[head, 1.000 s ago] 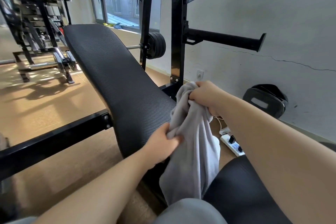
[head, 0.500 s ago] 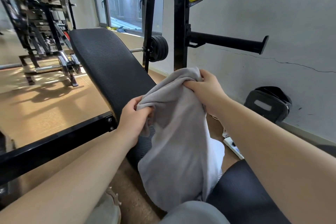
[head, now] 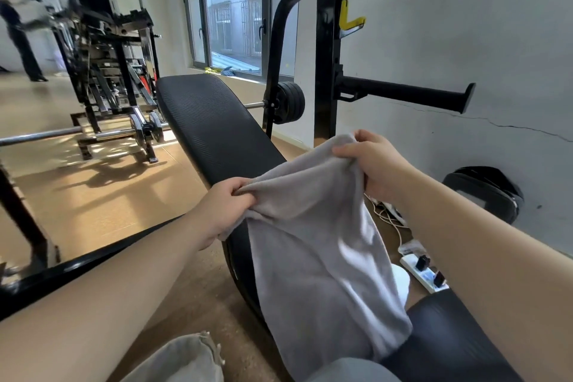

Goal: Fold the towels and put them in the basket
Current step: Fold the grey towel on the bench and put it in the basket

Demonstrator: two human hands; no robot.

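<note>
A grey towel (head: 319, 251) hangs in the air over the lower end of the black padded bench back (head: 214, 130). My left hand (head: 223, 211) pinches its upper left edge. My right hand (head: 376, 161) grips the upper right corner, a bit higher. The cloth is stretched between both hands and drapes down towards my lap. A pale fabric basket rim (head: 186, 357) shows at the bottom edge, below my left forearm.
The black seat pad (head: 449, 338) lies under my right arm. A rack upright (head: 325, 71) with a side peg (head: 403, 93) stands beyond the towel. A power strip (head: 421, 273) and cables lie on the floor by the wall. Weight machines stand far left.
Both hands have lifted the towel and pulled apart, spreading it from a bunched strip into a wider sheet. The view has tilted up and the basket rim has come into sight.
</note>
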